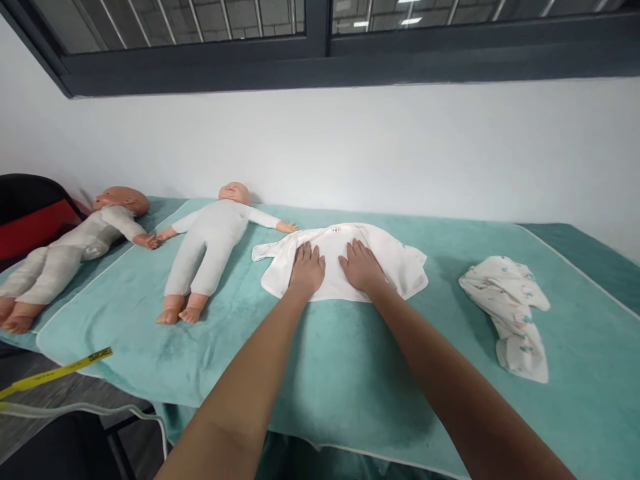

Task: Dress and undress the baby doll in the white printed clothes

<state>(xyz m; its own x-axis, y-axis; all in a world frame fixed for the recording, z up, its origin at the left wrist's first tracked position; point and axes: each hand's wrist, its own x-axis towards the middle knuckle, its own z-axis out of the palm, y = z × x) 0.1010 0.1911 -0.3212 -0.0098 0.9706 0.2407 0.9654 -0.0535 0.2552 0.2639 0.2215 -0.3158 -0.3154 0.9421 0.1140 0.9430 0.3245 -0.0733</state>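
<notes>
A small white baby top (400, 263) lies spread out on a teal towel-covered table (345, 360). My left hand (307, 269) rests flat on its left half, fingers stretched out. Beside it, my right hand (361, 265) presses flat on the middle of the top, fingers also extended. Neither hand holds anything. A baby doll in a grey suit (213, 243) lies on its back just left of the top, arms out.
A second doll in a pale suit (75, 250) lies at the far left. A crumpled white patterned garment (515, 307) sits to the right. A yellow measuring tape (55, 373) hangs at the lower left, a dark chair (30, 213) behind it. A white wall runs behind the table.
</notes>
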